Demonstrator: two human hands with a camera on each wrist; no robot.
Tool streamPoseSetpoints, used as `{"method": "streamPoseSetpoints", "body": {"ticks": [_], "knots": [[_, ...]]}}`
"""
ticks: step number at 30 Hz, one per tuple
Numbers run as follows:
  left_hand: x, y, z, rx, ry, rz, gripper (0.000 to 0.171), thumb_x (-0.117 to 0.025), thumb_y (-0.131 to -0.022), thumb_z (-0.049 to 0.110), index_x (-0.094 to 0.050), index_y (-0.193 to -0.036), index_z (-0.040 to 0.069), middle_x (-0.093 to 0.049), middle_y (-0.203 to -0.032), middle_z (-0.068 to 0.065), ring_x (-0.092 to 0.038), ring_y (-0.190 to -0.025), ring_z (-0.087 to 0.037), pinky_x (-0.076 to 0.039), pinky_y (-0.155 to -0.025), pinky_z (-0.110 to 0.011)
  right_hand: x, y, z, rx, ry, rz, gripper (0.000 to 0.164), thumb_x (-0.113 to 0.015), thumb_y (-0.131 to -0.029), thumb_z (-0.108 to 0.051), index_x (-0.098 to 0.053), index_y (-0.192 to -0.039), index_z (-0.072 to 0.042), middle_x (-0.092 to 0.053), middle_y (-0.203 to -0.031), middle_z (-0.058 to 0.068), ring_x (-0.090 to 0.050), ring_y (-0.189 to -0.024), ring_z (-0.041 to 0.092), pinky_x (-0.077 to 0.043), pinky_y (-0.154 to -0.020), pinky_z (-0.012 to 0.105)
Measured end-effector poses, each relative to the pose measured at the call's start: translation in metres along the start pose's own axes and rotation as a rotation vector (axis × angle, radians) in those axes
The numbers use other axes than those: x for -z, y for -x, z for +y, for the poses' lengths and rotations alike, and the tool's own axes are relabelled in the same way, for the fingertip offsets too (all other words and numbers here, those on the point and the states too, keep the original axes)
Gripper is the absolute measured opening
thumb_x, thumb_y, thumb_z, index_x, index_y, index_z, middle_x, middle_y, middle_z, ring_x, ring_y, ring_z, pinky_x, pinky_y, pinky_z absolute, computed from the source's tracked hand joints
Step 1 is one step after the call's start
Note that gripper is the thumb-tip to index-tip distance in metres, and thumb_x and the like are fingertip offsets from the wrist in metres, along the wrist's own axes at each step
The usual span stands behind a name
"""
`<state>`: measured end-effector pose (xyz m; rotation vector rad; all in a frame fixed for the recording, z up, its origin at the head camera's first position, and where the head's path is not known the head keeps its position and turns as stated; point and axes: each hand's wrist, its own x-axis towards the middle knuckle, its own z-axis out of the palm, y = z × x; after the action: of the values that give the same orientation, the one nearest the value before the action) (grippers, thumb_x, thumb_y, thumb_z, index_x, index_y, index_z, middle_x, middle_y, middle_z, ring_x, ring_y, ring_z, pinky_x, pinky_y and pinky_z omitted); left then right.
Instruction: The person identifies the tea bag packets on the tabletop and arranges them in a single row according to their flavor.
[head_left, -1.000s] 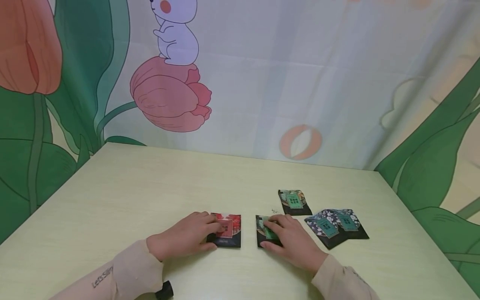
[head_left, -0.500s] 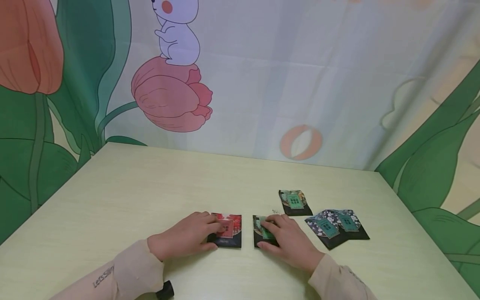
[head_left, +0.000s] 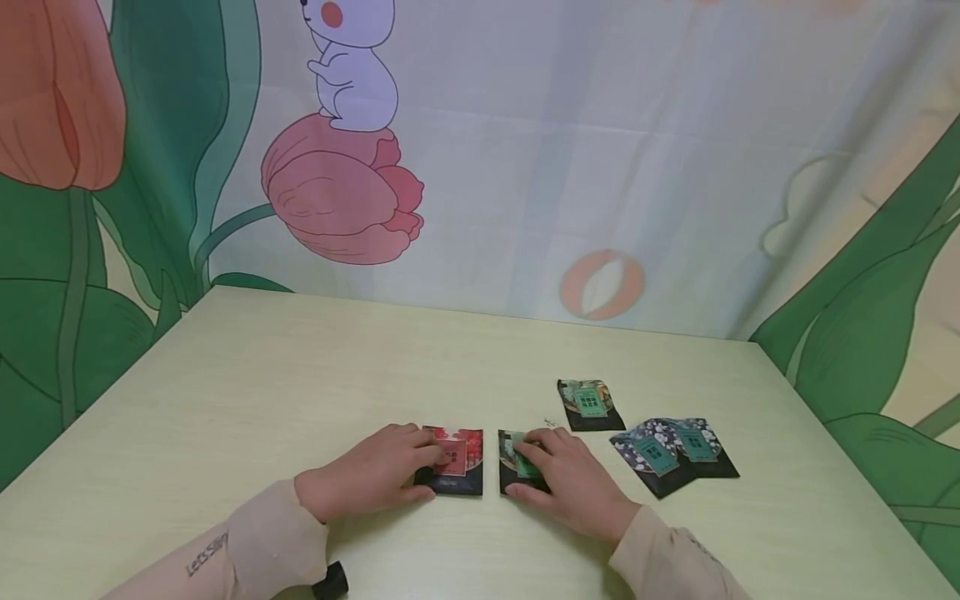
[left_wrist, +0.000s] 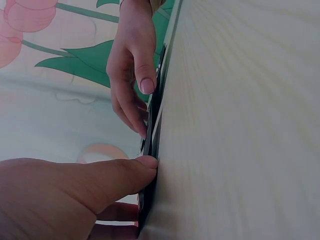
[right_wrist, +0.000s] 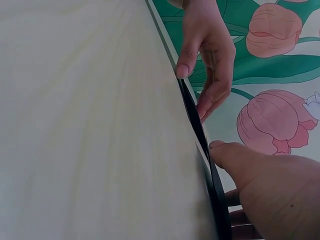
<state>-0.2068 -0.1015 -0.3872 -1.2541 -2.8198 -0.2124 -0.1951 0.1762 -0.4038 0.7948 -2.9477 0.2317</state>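
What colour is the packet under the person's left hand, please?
The packet is red with a pink label on black, touched by the left hand; the head view shows it best.

**Colours and patterns on the pale surface**

The surface (head_left: 262, 392) is a pale yellow-green with faint wood grain. The left packet (head_left: 456, 461) is black with a red flowery print and a pink label. The packet just right of it (head_left: 513, 462) is black with a green label. Farther off, another packet (head_left: 588, 404) is black with a green label on a pale round motif. The two overlapping packets (head_left: 672, 454) at the right are black with white blossoms and teal labels. Both sleeves (head_left: 270, 550) are beige; the left one carries dark lettering. The backdrop (head_left: 525, 167) is whitish with pink and orange tulips, green leaves and a white rabbit with a pink cheek.
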Motion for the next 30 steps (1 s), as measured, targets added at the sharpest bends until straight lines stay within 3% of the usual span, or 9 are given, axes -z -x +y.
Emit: {"method": "streamPoseSetpoints", "body": {"ticks": [18,30], "knots": [[-0.003,0.000,-0.003,-0.026,0.000,0.011,0.032,-0.074,-0.084,0.035,-0.065,-0.109,0.017,-0.064,-0.111,0.001,-0.057,-0.097,-0.014,-0.050,-0.092,-0.035,-0.002,-0.007,-0.009,0.001,-0.003,-0.028,0.064,-0.058,-0.088,-0.056,-0.056,-0.134,-0.010,-0.055,-0.131,0.009,-0.050,-0.123,0.030,-0.038,-0.108,0.049],[-0.003,-0.001,-0.002,-0.014,-0.008,0.006,0.034,-0.074,-0.083,0.037,-0.065,-0.108,0.017,-0.064,-0.107,0.002,-0.057,-0.095,-0.014,-0.050,-0.090,-0.035,-0.003,-0.008,-0.011,0.032,0.017,0.001,0.063,-0.058,-0.089,-0.056,-0.057,-0.133,-0.010,-0.057,-0.129,0.008,-0.051,-0.119,0.026,-0.041,-0.105,0.046]]}}
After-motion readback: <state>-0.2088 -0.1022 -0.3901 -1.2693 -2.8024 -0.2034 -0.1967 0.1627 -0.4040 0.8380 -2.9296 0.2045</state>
